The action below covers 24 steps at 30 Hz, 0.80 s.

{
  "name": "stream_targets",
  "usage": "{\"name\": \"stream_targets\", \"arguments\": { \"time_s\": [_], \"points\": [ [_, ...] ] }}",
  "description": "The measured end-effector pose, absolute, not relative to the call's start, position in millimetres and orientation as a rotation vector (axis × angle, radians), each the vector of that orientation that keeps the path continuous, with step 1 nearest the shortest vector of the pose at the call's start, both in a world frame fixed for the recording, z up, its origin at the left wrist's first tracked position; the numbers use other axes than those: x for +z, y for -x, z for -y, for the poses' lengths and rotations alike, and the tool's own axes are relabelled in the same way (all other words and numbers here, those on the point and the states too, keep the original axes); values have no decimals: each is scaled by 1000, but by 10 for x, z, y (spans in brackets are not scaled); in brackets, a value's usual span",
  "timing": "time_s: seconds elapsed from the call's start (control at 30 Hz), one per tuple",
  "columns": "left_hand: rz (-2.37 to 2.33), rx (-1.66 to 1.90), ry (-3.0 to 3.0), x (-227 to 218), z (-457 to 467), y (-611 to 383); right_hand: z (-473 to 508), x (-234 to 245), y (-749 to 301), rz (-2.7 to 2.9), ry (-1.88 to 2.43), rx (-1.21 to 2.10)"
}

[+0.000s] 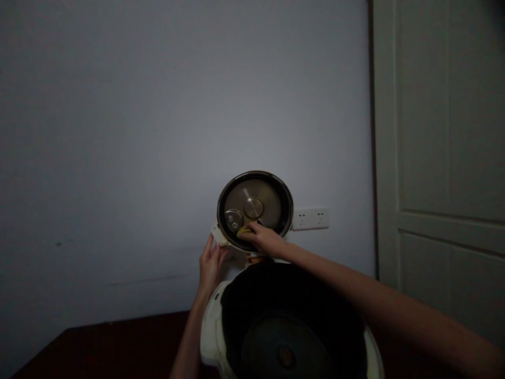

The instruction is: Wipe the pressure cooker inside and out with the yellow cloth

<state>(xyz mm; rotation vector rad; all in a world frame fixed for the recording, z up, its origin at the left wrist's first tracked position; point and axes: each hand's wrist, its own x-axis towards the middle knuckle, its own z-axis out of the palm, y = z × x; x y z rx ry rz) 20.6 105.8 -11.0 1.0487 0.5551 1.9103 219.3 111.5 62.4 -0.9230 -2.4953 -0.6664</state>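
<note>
A white rice cooker (211,337) stands open on a dark table, its empty dark well facing up. Its round lid (254,209) is tipped upright, showing a metal inner plate inside a dark rim. My left hand (210,265) grips the lid's lower left edge, fingers closed on the white rim. My right hand (263,238) presses a small yellow cloth (244,230) against the lid's lower inner rim, fingers curled over it.
A dark wooden table (118,347) carries the cooker. Behind it is a plain pale wall with a white double socket (310,218) to the right of the lid. A pale panelled door (445,158) fills the right side.
</note>
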Motion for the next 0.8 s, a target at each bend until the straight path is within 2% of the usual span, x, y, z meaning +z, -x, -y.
{"name": "stream_targets", "arguments": {
  "time_s": [0.37,0.6,0.8],
  "points": [
    [-602,1875,-976,-87,-1066,-169,-1042,1070,-2470,2394,1189,-782],
    [-585,1872,-1036,-116,-1097,-151,-943,1653,-2176,2048,734,-947],
    [-569,1871,-1028,-131,-1121,-132,-1058,1824,-1619,2333,269,-1365]
  ]
}}
